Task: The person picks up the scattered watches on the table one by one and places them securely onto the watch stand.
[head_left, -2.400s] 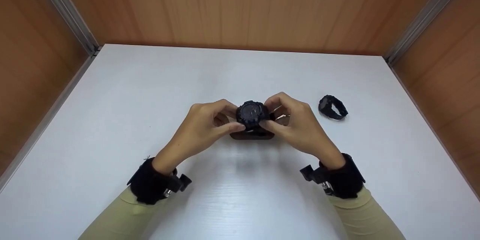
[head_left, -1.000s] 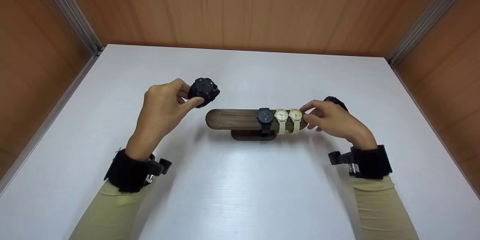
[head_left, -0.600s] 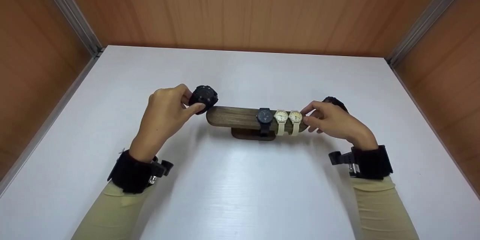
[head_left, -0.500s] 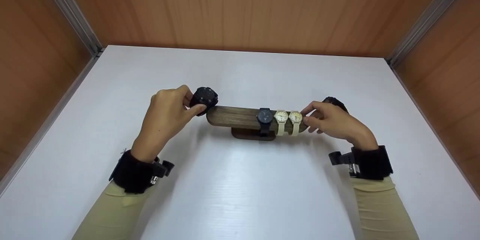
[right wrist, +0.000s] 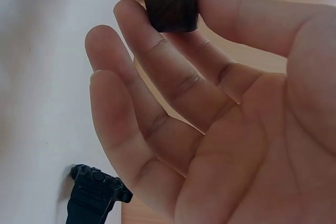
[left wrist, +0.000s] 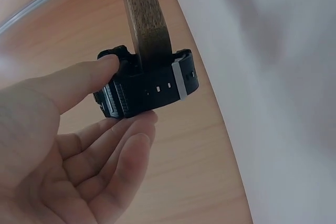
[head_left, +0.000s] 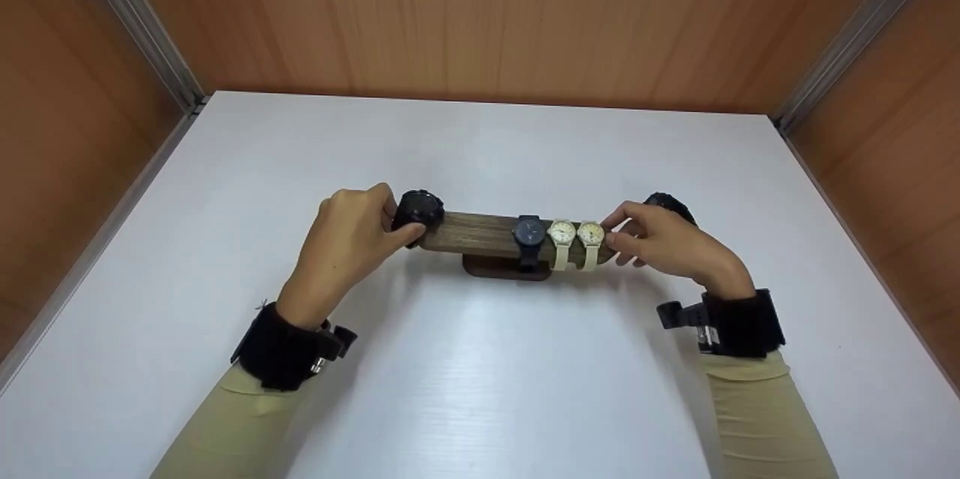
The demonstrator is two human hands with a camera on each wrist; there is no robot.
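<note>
Nearest, the left hand (head_left: 349, 239) pinches a chunky black watch (head_left: 418, 211) between thumb and fingers, its closed strap looped over the left end of the wooden bar (head_left: 480, 232), seemingly to thread it on. Opposite, well apart, the right hand (head_left: 660, 239) grips the bar's right end between thumb and fingertips, likely steadying the stand beside the dark watch (head_left: 529, 233) and two cream watches (head_left: 576, 233) already ringed round it. Farther back, just behind that hand, another black watch (head_left: 671, 202) lies on the white table (head_left: 480, 374).

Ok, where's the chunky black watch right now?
In the head view the chunky black watch sits on the left end of the wooden bar, pinched by the left hand.
</note>
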